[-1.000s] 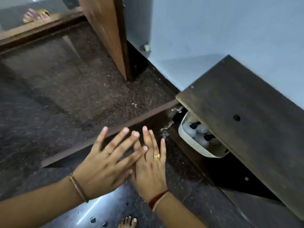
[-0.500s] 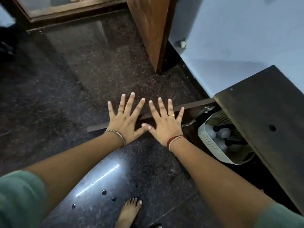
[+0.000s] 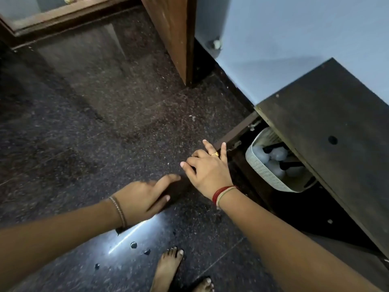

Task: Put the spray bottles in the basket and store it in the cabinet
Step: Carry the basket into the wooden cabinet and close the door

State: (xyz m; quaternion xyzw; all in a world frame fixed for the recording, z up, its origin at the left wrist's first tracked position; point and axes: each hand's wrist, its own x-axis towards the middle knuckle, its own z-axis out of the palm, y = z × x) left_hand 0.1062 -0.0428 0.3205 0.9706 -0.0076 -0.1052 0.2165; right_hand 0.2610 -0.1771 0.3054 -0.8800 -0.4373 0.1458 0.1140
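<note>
Basket (image 3: 265,173) with bottles (image 3: 277,154) is already parked inside the cabinet (image 3: 328,131). Door (image 3: 236,134) just needs swinging shut: right hand (image 3: 210,170), fingers loosely curled on its edge; left hand (image 3: 141,198) kept clear, fingers relaxed, holding nothing.

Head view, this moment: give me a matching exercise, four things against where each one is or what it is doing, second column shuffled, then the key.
Things
1. basket
2. spray bottles
3. right hand
4. left hand

Places or states
A. lying inside the white woven container
B. fingers at the edge of the open cabinet door
C. sitting inside the cabinet, under its dark top
D. empty, over the dark floor, index finger extended

Pairs: 1-C, 2-A, 3-B, 4-D
</note>
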